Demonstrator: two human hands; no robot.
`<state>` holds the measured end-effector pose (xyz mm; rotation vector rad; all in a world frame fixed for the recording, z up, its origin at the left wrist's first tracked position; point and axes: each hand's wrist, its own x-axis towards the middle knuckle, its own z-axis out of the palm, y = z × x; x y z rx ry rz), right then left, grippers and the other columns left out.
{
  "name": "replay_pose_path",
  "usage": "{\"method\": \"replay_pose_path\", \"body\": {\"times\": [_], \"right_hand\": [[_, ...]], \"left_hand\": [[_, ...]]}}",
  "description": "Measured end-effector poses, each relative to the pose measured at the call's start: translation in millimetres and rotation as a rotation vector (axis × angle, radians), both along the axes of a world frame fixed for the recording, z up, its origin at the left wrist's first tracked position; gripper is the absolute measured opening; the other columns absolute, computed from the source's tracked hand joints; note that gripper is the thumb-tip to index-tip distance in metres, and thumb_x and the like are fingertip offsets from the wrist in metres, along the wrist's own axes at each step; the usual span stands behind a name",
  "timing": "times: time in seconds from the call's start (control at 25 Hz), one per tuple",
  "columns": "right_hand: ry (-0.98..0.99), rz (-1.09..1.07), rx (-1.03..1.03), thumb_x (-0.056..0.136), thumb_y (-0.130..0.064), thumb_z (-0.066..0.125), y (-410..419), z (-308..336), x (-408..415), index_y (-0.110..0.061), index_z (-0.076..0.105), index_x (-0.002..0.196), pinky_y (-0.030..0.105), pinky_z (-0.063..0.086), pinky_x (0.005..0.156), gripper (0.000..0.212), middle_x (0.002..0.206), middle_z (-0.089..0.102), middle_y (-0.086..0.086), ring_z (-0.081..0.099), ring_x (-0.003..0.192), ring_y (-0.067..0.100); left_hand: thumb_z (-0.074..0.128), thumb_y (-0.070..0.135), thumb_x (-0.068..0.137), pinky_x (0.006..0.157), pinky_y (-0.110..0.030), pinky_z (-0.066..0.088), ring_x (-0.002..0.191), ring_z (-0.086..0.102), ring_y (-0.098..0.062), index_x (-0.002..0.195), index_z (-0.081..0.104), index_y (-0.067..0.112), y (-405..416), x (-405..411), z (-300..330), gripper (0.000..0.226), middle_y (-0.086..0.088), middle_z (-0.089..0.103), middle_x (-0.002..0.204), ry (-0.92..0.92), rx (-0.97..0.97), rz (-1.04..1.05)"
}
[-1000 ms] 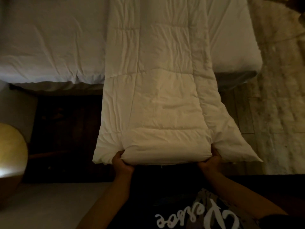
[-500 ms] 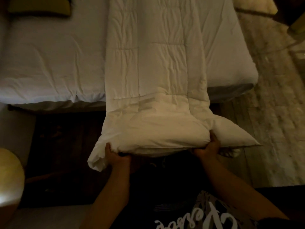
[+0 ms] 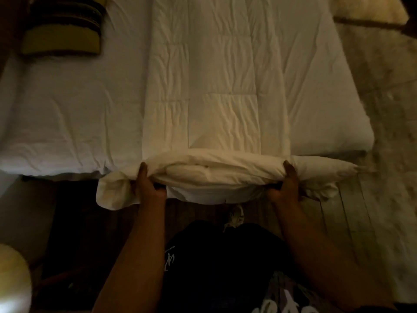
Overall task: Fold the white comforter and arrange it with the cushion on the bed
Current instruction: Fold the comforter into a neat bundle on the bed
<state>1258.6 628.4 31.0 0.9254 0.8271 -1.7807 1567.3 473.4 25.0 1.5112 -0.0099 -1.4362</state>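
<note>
From the head camera, which is my only view, I see my left hand [image 3: 147,187] and my right hand [image 3: 285,187] both closed around the near end of the white comforter [image 3: 222,105], thumbs on top and the other fingers curled under the bundled edge. The comforter lies as a long narrow strip that runs away from my hands across the bed [image 3: 67,114], and the end I hold is lifted at the bed edge, just in front of my body. Outside each hand a loose corner hangs free: one droops to the left of my left hand, one sticks out to the right of my right hand. I think these corners are the main risk, because if I carry the end forward they can drag or fold under and make the fold uneven. The grip is also on a thick, soft roll, so the inner layers may slip out when I lift. The cushion [image 3: 62,28] sits far ahead and to the left of my left hand, well apart from the strip, so I judge a careless throw forward would not reach it. The light is dim, and I cannot tell how many layers I hold.
</note>
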Motion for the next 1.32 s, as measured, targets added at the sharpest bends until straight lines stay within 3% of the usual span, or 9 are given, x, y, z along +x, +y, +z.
{"method": "replay_pose_path", "body": {"times": [0.12,0.2,0.48,0.8,1.0,1.08,1.16,1.24,1.32], "right_hand": [[0.294,0.244,0.175,0.076,-0.038,0.078,-52.1,12.0,-33.9,-0.023,0.053,0.137,0.043,0.054,0.093,0.068,0.129,0.064,0.009,0.062,0.115,0.03],[0.442,0.345,0.223,0.072,-0.032,0.082,-86.6,11.7,-50.5,-0.024,0.051,0.14,0.03,0.056,0.086,0.075,0.133,0.062,0.003,0.06,0.12,0.023],[0.488,0.112,0.306,0.073,-0.035,0.081,-241.2,30.6,-107.4,-0.023,0.054,0.134,0.028,0.058,0.069,0.068,0.125,0.064,0.002,0.066,0.106,0.022],[0.498,0.028,0.352,0.076,-0.029,0.081,-405.1,52.5,-166.6,-0.024,0.047,0.135,0.027,0.057,0.053,0.068,0.123,0.061,0.005,0.065,0.104,0.025],[0.515,0.147,0.172,0.087,-0.027,0.07,-462.4,41.5,-199.2,-0.017,0.06,0.106,0.029,0.055,0.062,0.023,0.088,0.062,0.005,0.063,0.077,0.019],[0.747,0.451,0.329,0.087,-0.034,0.066,-465.8,15.1,-204.0,-0.018,0.063,0.109,0.031,0.049,0.074,0.028,0.096,0.065,0.006,0.059,0.081,0.018],[1.256,1.015,0.644,0.086,-0.041,0.067,-456.3,-28.5,-206.4,-0.021,0.059,0.131,0.039,0.042,0.1,0.05,0.132,0.06,0.011,0.057,0.115,0.026],[1.658,1.545,0.862,0.092,-0.052,0.056,-440.5,-65.9,-205.1,-0.033,0.045,0.144,0.053,0.019,0.117,0.056,0.155,0.037,0.006,0.028,0.145,0.032],[1.86,1.768,0.944,0.093,-0.063,0.04,-429.6,-85.0,-209.9,-0.042,0.027,0.15,0.061,-0.001,0.117,0.062,0.164,0.013,0.002,0.003,0.151,0.034]], "left_hand": [[0.092,0.043,0.061,0.092,-0.056,0.054,0.119,0.062,-0.035,0.141,0.049,0.029,-62.4,-22.2,-18.6,0.091,-0.01,0.061,0.134,0.017,-0.005,-0.035],[0.095,0.039,0.057,0.086,-0.056,0.056,0.116,0.064,-0.034,0.139,0.048,0.031,-95.2,-42.0,9.3,0.094,-0.009,0.061,0.133,-0.029,-0.043,-0.052],[0.087,0.015,0.066,0.083,-0.05,0.059,0.106,0.069,-0.027,0.111,0.06,0.033,-244.4,-88.6,23.5,0.055,-0.005,0.067,0.122,-0.153,-0.257,-0.104],[0.08,0.007,0.077,0.075,-0.047,0.06,0.101,0.069,-0.031,0.118,0.057,0.02,-416.6,-160.3,37.1,0.049,-0.009,0.067,0.117,-0.114,-0.187,-0.206],[0.066,0.04,0.09,0.085,-0.049,0.056,0.106,0.065,-0.03,0.127,0.057,0.014,-470.7,-188.2,33.9,0.046,-0.011,0.064,0.12,0.079,-0.188,-0.42],[0.055,0.049,0.095,0.103,-0.048,0.046,0.123,0.055,-0.027,0.134,0.053,0.022,-463.8,-199.3,15.8,0.048,-0.008,0.056,0.135,-0.179,-0.143,-0.711],[0.052,0.052,0.096,0.117,-0.044,0.031,0.142,0.036,-0.028,0.151,0.037,0.025,-448.7,-208.1,-13.9,0.063,-0.008,0.038,0.156,-0.687,-0.24,-1.094],[0.044,0.071,0.09,0.12,-0.051,0.017,0.151,0.013,-0.031,0.156,0.018,0.037,-423.4,-219.1,-44.8,0.079,-0.006,0.013,0.165,-1.124,-0.312,-1.526],[0.031,0.087,0.08,0.116,-0.065,0.006,0.152,-0.009,-0.035,0.155,0.0,0.047,-394.3,-238.1,-66.3,0.09,-0.003,-0.011,0.166,-1.423,-0.401,-1.777]]}}
